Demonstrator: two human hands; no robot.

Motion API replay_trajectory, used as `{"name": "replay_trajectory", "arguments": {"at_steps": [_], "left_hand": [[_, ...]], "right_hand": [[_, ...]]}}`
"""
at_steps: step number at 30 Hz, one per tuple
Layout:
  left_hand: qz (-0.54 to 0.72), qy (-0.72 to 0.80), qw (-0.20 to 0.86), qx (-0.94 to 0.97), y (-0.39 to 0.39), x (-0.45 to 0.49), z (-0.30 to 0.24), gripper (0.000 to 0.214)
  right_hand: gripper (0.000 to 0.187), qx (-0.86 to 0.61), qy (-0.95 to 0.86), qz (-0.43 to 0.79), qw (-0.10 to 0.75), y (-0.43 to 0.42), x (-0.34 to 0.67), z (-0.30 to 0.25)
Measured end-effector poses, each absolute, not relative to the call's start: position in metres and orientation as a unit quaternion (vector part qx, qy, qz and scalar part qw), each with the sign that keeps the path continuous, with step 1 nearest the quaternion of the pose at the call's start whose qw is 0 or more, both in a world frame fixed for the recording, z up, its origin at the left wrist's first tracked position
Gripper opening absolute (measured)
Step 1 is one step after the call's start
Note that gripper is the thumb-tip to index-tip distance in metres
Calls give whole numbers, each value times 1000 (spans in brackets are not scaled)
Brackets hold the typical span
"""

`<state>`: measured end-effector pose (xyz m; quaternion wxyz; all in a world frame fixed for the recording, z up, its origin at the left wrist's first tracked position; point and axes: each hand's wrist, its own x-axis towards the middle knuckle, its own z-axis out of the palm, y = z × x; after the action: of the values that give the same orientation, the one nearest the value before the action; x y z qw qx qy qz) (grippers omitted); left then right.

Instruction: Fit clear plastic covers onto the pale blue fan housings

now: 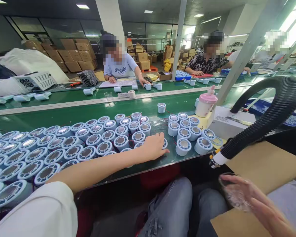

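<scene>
My left hand reaches across onto the green table edge, fingers curled over a pale blue round part at the end of a big cluster of several such round parts. Whether it grips the part is hidden. A smaller group of the same parts sits just right of my hand. My right hand hovers low over my lap, blurred, holding a clear crinkled plastic piece.
A black corrugated hose arcs at the right above a cardboard sheet. A pink-capped white bottle and a white box stand nearby. Across the green conveyor two people sit working; cartons are stacked behind.
</scene>
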<state>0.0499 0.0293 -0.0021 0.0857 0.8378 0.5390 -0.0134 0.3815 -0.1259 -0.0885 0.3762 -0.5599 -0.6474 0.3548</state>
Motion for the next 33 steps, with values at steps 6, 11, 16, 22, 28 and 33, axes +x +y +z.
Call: {"name": "replay_trajectory", "arguments": {"at_steps": [6,11,16,22,28,33], "left_hand": [[201,559,322,737,7,19,15,56],[301,521,608,518,-14,15,-1,32],[85,425,751,497,-35,35,-26,42],[111,384,504,766,-50,50,-27,20],[219,412,451,761,-60,49,-47,45],[261,342,451,782,-58,45,-74,66]], "right_hand": [[40,-490,-737,318,339,-120,314,-74],[52,-473,-791,261,288,-117,286,-70],[58,-466,-837,91,272,-114,257,-56],[35,-517,-834,40,187,-107,249,-53],[2,-510,-749,330,263,-113,260,-57],[27,-539,-639,425,348,-114,257,-57]]}}
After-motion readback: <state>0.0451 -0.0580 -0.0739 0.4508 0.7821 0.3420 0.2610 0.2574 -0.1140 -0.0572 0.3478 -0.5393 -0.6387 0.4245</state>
